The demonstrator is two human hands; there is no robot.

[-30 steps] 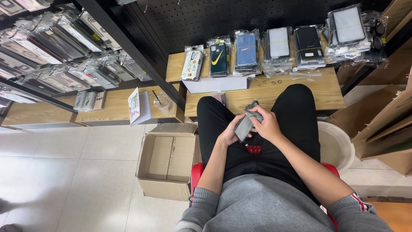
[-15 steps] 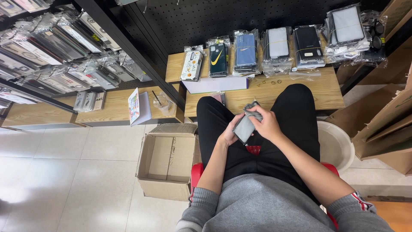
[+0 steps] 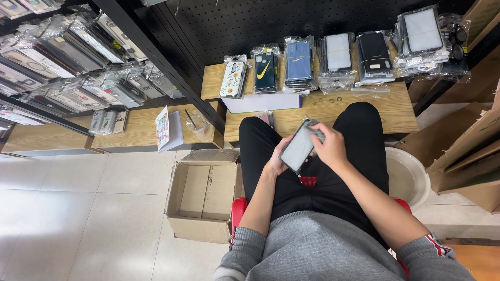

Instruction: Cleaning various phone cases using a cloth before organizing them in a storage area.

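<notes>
A seated person in a grey sweater and black trousers holds a grey phone case (image 3: 299, 148) over the lap, above a red stool (image 3: 238, 209). The left hand (image 3: 274, 159) cups the case from below, its fingers wrapped round the lower left edge; the right hand (image 3: 328, 147) grips the upper right end, fingers curled over the top corner. The case tilts with its flat face turned up toward the camera. Just left of the person's knee, an open cardboard box (image 3: 204, 198) sits on the tiled floor. To the right, a pale round basin (image 3: 405, 177) stands beside the leg, with folded brown cartons (image 3: 471, 151) leaning near it. Beyond the knees runs a low wooden desk (image 3: 396, 109) carrying bundles of packaged phone cases (image 3: 338, 54) in a row against a black pegboard wall. A white flat box (image 3: 263, 102) lies at the desk's front edge. Farther left, slanted racks (image 3: 62, 67) hold many more wrapped cases, and a small printed card (image 3: 163, 128) stands on a lower shelf
</notes>
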